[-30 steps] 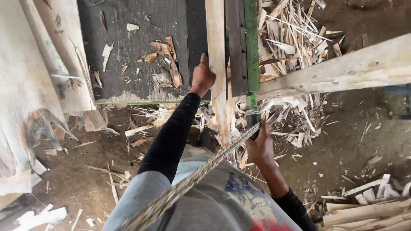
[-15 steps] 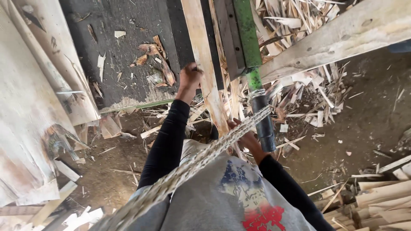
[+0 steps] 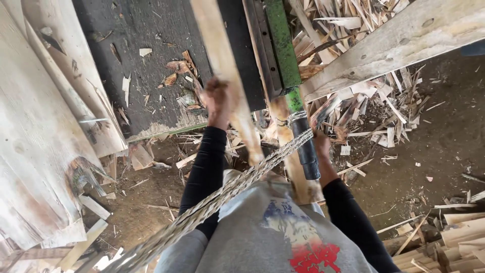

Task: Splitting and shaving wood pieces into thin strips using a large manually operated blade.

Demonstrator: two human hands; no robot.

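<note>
- The scene was a dirt floor (image 3: 434, 151) strewn with wood scraps (image 3: 364, 106), with pale boards (image 3: 35, 151) stacked at the left and more offcuts piled at the lower right.
- A dark tabletop (image 3: 146, 55) filled the upper middle, with chips and bark bits lying on it.
- No container showed; the scraps lay loose in a heap beyond the tabletop's right edge.
- A green rail (image 3: 280, 45) ran along that edge, ending in a black handle (image 3: 307, 151) that pointed down toward the person.
- A long plank (image 3: 227, 81) ran from the top of the view down toward the person's body, its long axis almost parallel to the rail, leaning slightly right at the near end.
- The left hand (image 3: 218, 98) was closed around the plank about halfway along it, from the left side.
- The right hand (image 3: 323, 144) sat just beside the black handle, below a broad beam (image 3: 394, 50); blur and the handle hid whether it was gripping or spread, so I could not tell.
- A braided rope (image 3: 222, 197) crossed diagonally from the rail's joint to the lower left, over the person's grey shirt.
</note>
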